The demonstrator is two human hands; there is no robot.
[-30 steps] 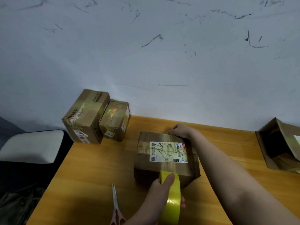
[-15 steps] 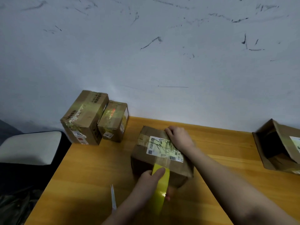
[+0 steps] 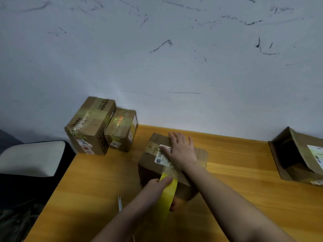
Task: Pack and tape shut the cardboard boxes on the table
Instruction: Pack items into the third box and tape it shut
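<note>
Right hand point(image 3: 181, 151) presses flat on the box point(image 3: 157, 165) mid-worktop point(image 3: 236, 151); your left hand point(image 3: 157, 187) grips the tape roll point(image 3: 167, 194). Film is thin, sticky: keep it taut.

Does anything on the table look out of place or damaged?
Yes. The box at the right edge lies on its side with its flaps open, not yet taped. The scissors lie near the front edge, mostly hidden behind the left arm.
</note>
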